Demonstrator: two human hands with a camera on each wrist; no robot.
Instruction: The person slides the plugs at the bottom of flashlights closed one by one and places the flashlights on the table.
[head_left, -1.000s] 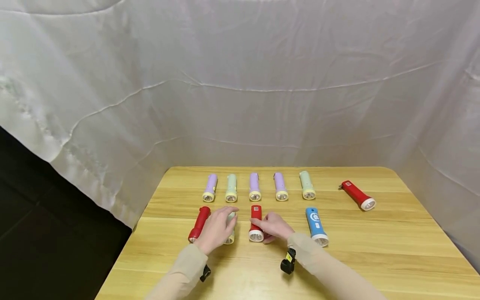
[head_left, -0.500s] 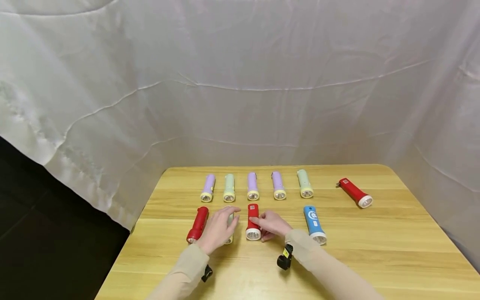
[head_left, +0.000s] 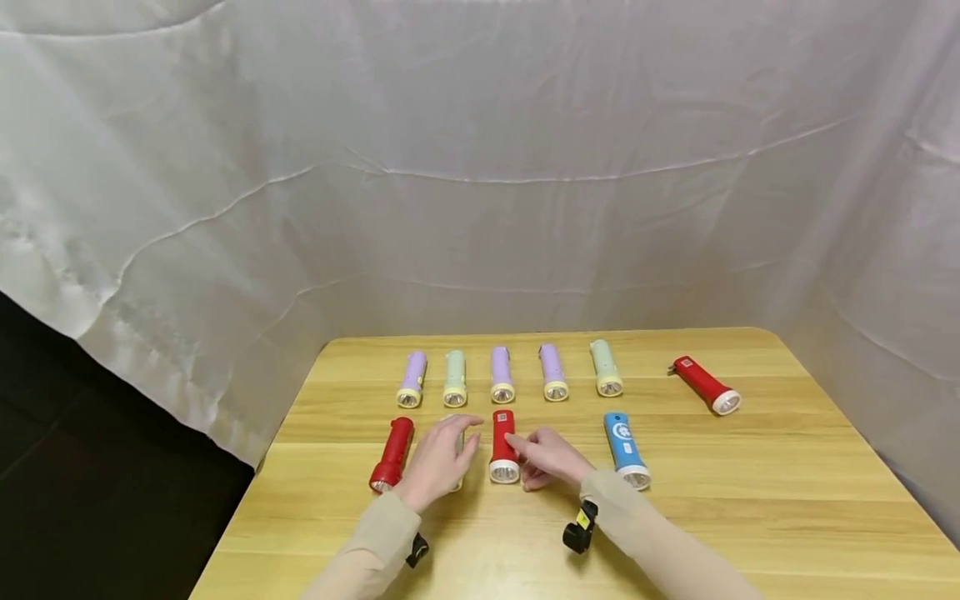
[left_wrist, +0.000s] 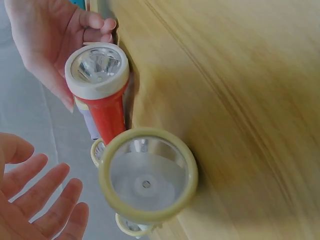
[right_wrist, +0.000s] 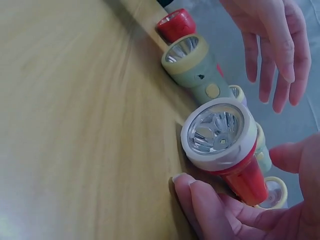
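Observation:
My left hand [head_left: 433, 460] hovers over a pale green flashlight [left_wrist: 150, 192], its fingers loosely spread and partly hiding it. In the left wrist view those fingers stand apart from it. To the right lies a red flashlight [head_left: 503, 446] with a white head, lens toward me. My right hand [head_left: 553, 458] is at its right side, thumb over the barrel in the head view. Seen from the right wrist, the thumb [right_wrist: 287, 157] and fingertips [right_wrist: 202, 200] lie apart on either side of the red flashlight; whether any finger touches it is unclear.
Another red flashlight [head_left: 393, 454] lies left of my left hand. A blue flashlight [head_left: 626, 446] is beyond my right hand. Behind stands a row of purple [head_left: 500, 367] and pale green flashlights [head_left: 602, 360]. One more red flashlight [head_left: 701, 379] lies angled at the right. Grey cloth [head_left: 525, 208] surrounds the wooden table [head_left: 735, 500].
The head view has shifted slightly. My right thumb has drawn back a little to the right across the red flashlight. My left hand has barely moved.

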